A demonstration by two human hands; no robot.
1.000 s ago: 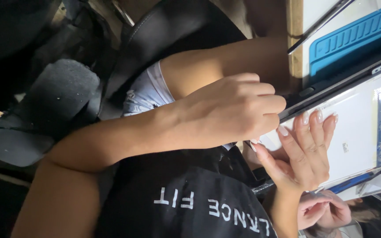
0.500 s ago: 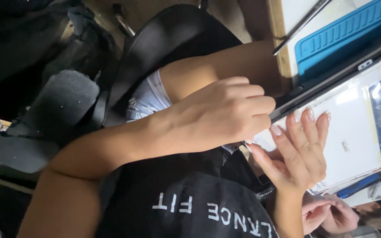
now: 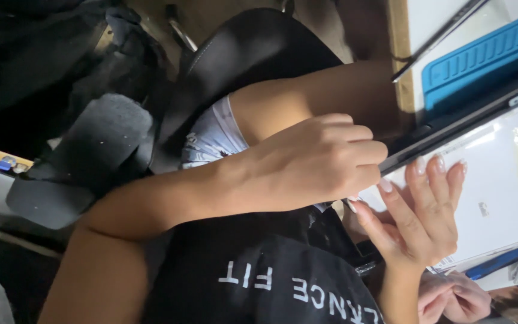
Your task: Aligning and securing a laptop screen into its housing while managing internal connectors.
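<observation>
We see the desk (image 3: pixel 401 54) at 1 o'clock with a white panel (image 3: pixel 487 186) tilted off its edge at 3. Our left hand (image 3: pixel 313 162) has its fingers curled shut on the panel's dark rim to steady it; our right hand (image 3: pixel 418 222) is spread open, flat beneath as support.

The left side is left in deep shadow, while the white panel (image 3: pixel 487 192) at right is washed with glare; edges seem slightly softened.
</observation>
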